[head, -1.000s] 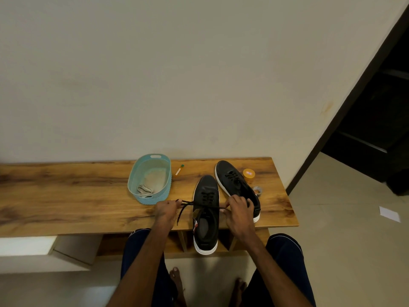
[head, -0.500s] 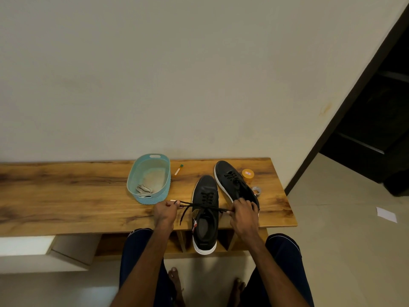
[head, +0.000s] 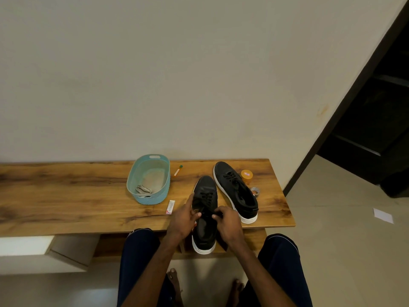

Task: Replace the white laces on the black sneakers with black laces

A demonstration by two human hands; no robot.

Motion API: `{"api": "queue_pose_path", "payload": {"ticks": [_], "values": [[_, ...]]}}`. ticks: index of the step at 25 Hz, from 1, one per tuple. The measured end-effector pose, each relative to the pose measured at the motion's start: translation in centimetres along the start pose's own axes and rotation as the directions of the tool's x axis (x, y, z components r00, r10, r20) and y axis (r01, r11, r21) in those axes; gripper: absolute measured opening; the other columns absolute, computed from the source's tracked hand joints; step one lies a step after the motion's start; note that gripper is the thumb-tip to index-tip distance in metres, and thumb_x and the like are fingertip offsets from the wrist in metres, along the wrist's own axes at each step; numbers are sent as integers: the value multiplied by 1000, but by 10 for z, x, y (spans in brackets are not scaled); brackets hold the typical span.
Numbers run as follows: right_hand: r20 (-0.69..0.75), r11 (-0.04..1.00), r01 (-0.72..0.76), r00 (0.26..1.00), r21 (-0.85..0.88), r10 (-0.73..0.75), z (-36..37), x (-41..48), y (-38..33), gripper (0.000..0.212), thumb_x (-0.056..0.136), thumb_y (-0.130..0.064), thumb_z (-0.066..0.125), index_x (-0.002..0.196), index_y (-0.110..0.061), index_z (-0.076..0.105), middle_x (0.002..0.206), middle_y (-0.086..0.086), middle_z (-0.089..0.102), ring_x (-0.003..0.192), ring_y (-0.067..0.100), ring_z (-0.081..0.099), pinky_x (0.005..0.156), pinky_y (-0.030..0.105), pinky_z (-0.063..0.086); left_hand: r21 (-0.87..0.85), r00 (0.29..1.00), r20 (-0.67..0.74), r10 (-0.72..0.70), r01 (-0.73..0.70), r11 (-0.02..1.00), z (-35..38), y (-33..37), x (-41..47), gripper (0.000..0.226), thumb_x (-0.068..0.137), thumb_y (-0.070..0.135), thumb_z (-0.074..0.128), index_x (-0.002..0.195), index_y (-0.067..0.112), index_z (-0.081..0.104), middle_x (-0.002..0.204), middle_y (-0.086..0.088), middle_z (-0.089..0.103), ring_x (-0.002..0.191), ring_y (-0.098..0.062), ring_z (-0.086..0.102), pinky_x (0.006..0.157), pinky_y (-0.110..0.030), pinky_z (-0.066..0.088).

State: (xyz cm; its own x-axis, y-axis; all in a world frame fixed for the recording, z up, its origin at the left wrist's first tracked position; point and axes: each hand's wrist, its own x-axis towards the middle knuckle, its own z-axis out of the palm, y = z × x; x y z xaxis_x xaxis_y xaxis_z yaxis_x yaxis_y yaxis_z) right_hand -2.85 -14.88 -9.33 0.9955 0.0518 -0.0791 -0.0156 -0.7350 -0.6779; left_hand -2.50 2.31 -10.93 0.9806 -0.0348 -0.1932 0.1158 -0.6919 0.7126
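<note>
- Near sneaker [head: 204, 187]: the toe points to 12 o'clock and the heel overhangs the table [head: 66, 207] edge at 6. Risk: a hard tug toward you could tip it off onto the floor.
- Left hand [head: 184, 218]: thumb and curled fingers pinch the black lace [head: 208, 197] at the top eyelets, with the index finger straight toward 12.
- Right hand [head: 228, 220]: fingers are curled tight on the other end, and the two hands nearly touch over the tongue. Risk: an uneven pull leaves one end short, and a slipped pinch lets the top crossings go slack.
- The lace ends are hidden under your hands, so you cannot tell whether a knot is started.
- Small box [head: 170, 207]: just beside your left hand at 10 o'clock. Risk: an outward pull sweeps it along the table.
- Second sneaker [head: 234, 189]: at 1 o'clock, near your right hand, already laced black. Risk: a wide right pull nudges it.
- Basket [head: 150, 160]: at 10 o'clock, farther back, holding the white laces [head: 143, 189]. It is well apart from your hands, so the risk looks low.
</note>
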Motion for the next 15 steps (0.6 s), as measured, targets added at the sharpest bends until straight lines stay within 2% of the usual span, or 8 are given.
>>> {"api": "queue_pose_path", "payload": {"ticks": [2,3,5,7,8,10,12,15], "values": [[29,999,-19,999,47,18,-3,-1,-8,21,90,-17,72,110,-13,72,106,2,74,96,16,68,86,30,55,150,995,96,12,-27,988,-3,2,1,65,100,30,53,156,34,20,125,-4,57,112,-19,58,95,-35,50],[56,998,-36,998,57,32,-1,-3,-13,23,89,-18,72,112,-13,70,107,2,73,95,17,69,85,32,56,217,997,81,6,-23,976,-4,2,3,58,101,34,51,153,33,28,130,-6,53,118,-22,54,98,-37,48],[94,998,-67,993,1,67,5,-8,-21,22,92,-17,69,113,-13,64,108,3,70,95,20,67,83,33,55,284,999,-7,38,-34,958,-4,2,7,39,97,35,57,136,27,52,144,-6,39,131,-24,43,106,-40,44],[127,983,-20,991,-183,43,10,-11,-27,18,96,-17,60,114,-12,60,111,8,68,100,24,64,81,34,50,259,995,23,92,-95,961,-8,5,12,20,93,27,63,111,22,57,157,-2,29,137,-22,38,109,-42,42],[157,955,27,987,-295,21,11,-12,-31,17,98,-17,57,115,-12,59,112,10,67,102,26,63,81,35,49,225,993,67,100,-113,968,-10,7,14,16,93,24,64,104,21,53,153,-3,37,130,-20,46,106,-42,45],[228,870,116,974,-478,-5,15,-16,-38,19,98,-17,56,116,-13,61,116,11,65,109,27,57,84,37,49,170,990,116,79,-99,980,-14,8,15,19,93,21,63,102,24,47,123,-3,62,102,-17,61,88,-39,53],[262,802,158,965,-576,-2,19,-19,-39,19,97,-20,58,115,-15,63,118,9,63,117,25,49,88,39,46,112,995,93,41,-51,992,-16,8,15,25,92,20,66,105,25,46,101,1,63,84,-13,61,75,-32,53],[258,795,156,966,-586,1,19,-24,-29,20,96,-18,58,116,-17,61,117,8,64,113,25,52,87,40,46,37,1000,9,11,-11,999,-14,13,8,28,88,16,71,107,24,51,91,4,61,81,-11,61,73,-29,53]]}}
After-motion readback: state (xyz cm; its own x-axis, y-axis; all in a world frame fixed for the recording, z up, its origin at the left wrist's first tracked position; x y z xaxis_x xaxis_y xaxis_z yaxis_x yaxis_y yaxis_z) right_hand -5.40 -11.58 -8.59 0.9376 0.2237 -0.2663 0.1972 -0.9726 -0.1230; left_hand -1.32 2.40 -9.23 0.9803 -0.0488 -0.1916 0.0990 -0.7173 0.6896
